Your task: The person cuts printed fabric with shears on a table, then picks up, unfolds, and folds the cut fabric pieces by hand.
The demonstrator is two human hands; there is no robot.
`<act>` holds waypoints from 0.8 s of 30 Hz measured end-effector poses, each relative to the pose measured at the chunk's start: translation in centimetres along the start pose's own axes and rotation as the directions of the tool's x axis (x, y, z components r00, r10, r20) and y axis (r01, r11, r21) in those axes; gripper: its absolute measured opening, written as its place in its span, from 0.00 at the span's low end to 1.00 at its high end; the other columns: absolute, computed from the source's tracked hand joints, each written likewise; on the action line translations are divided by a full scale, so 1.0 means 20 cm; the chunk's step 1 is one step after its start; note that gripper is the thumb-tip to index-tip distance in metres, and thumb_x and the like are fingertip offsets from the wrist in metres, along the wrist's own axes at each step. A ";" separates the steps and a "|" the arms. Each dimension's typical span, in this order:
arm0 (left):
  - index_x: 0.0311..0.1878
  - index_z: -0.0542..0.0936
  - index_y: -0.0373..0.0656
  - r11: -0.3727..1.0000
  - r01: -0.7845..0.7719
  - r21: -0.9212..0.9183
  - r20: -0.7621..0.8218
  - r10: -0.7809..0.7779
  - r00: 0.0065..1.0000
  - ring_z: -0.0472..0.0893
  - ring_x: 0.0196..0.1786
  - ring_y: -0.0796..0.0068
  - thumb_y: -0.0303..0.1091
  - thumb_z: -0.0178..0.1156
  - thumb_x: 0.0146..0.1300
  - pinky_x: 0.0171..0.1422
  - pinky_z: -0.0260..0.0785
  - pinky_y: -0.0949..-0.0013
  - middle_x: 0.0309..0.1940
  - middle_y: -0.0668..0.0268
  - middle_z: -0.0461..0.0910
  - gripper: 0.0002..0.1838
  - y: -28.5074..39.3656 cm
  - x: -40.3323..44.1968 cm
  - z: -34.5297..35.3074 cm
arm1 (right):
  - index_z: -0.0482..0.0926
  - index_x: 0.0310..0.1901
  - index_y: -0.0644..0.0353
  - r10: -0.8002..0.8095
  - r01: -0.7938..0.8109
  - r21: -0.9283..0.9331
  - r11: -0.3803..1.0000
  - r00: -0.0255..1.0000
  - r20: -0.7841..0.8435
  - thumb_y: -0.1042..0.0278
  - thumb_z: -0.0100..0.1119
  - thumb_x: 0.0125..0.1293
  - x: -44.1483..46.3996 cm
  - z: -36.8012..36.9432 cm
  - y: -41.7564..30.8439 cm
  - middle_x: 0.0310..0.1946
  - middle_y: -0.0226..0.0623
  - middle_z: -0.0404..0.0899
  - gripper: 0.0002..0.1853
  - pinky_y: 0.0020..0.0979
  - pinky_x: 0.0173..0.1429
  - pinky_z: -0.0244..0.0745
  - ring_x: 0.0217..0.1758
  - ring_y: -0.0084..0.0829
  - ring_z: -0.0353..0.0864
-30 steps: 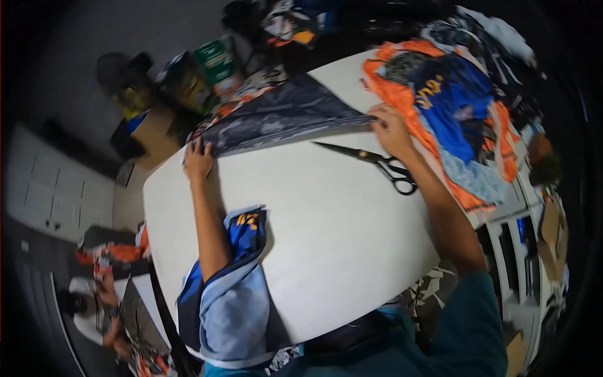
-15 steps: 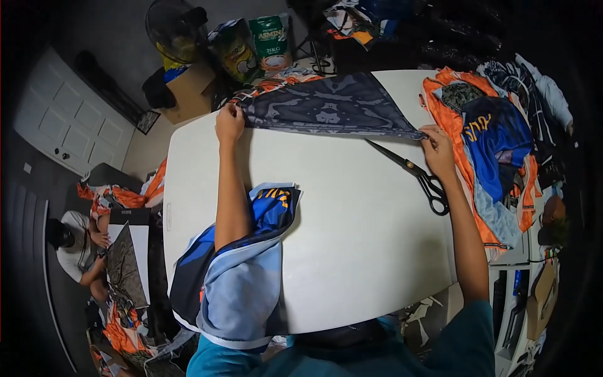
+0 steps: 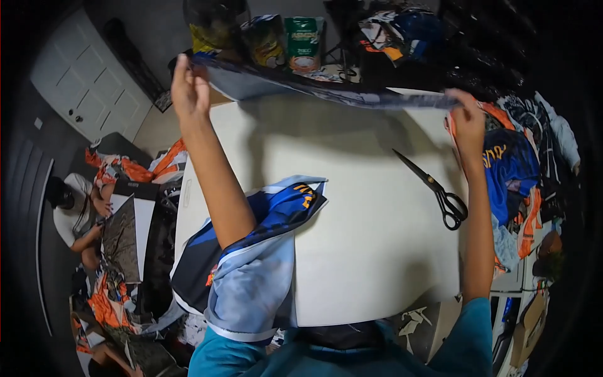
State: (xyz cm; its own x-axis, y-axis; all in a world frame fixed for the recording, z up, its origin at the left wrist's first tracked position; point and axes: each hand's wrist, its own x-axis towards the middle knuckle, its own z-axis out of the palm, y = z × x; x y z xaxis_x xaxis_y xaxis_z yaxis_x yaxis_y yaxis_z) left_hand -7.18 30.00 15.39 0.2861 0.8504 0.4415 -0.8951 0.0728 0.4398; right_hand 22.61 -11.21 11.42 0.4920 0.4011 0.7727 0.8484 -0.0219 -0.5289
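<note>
A dark grey patterned fabric piece (image 3: 352,94) hangs raised above the far part of the white table (image 3: 370,251), its pale underside partly showing. My left hand (image 3: 190,91) grips its left end, and my right hand (image 3: 468,122) pinches its right end, blurred by motion. Black-handled scissors (image 3: 433,183) lie on the table near my right forearm, blades pointing away to the left. A blue and black jersey piece (image 3: 276,210) with yellow lettering lies around my left forearm, its light-blue inside turned outward near my sleeve.
At the right edge rests a heap of orange and blue garments (image 3: 512,182). Beyond the table stand a green rice bag (image 3: 304,44) and other bags. On the left, a co-worker (image 3: 78,210) handles dark camouflage cloth (image 3: 122,242); another person's hand shows at lower left.
Both my hands have lifted the dark fabric off the table, moving apart, the left one up and outward. The fabric has swung from lying flat to hanging in the air. The scissors stay on the table.
</note>
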 end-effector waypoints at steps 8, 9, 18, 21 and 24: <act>0.45 0.76 0.36 0.943 -0.328 0.055 -0.026 0.330 0.944 0.78 0.39 0.74 0.23 0.57 0.64 0.47 0.73 0.75 0.36 0.62 0.79 0.08 0.72 -0.13 -0.19 | 0.81 0.38 0.66 -0.043 0.060 0.121 0.991 0.990 -0.136 0.69 0.52 0.64 0.68 0.34 -0.41 0.20 0.26 0.74 0.11 0.18 0.26 0.59 0.21 0.15 0.63; 0.46 0.76 0.36 0.928 -0.368 0.063 -0.007 0.369 0.929 0.78 0.40 0.73 0.23 0.57 0.64 0.48 0.73 0.74 0.37 0.62 0.79 0.08 0.77 -0.18 -0.16 | 0.81 0.37 0.66 -0.064 0.083 0.143 0.986 0.989 -0.135 0.68 0.52 0.64 0.74 0.38 -0.41 0.20 0.26 0.75 0.11 0.18 0.24 0.59 0.20 0.15 0.64; 0.48 0.75 0.39 0.788 -0.460 0.408 -0.028 0.514 0.857 0.78 0.38 0.73 0.25 0.60 0.62 0.44 0.75 0.73 0.36 0.64 0.78 0.12 0.75 -0.29 -0.12 | 0.71 0.43 0.69 0.419 -0.595 0.434 0.677 0.795 0.439 0.72 0.46 0.66 0.75 0.73 -0.29 0.33 0.45 0.81 0.09 0.17 0.21 0.74 0.23 0.26 0.80; 0.45 0.78 0.38 0.777 -0.219 0.590 -0.124 0.355 0.927 0.77 0.31 0.75 0.28 0.62 0.59 0.38 0.73 0.73 0.34 0.64 0.79 0.11 0.45 -0.12 -0.37 | 0.68 0.47 0.70 0.585 -0.808 0.417 0.416 0.589 0.558 0.75 0.42 0.66 0.66 0.86 -0.20 0.44 0.56 0.80 0.11 0.22 0.27 0.82 0.30 0.40 0.85; 0.45 0.78 0.44 0.612 -0.008 0.791 -0.210 0.284 0.936 0.69 0.19 0.85 0.28 0.61 0.60 0.23 0.61 0.84 0.25 0.70 0.77 0.09 0.05 -0.01 -0.84 | 0.66 0.54 0.61 0.549 -0.885 0.275 0.375 0.451 0.704 0.72 0.45 0.65 0.55 1.11 0.12 0.43 0.48 0.80 0.16 0.38 0.36 0.84 0.40 0.38 0.83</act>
State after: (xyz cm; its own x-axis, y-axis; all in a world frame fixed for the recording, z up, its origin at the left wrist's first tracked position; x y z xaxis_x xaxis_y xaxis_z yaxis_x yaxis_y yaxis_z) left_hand -13.89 38.66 2.74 -0.0583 0.9259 0.3733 -0.2795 -0.3741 0.8843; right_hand 25.71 13.41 10.84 0.5499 0.8136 -0.1890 -0.1713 -0.1116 -0.9789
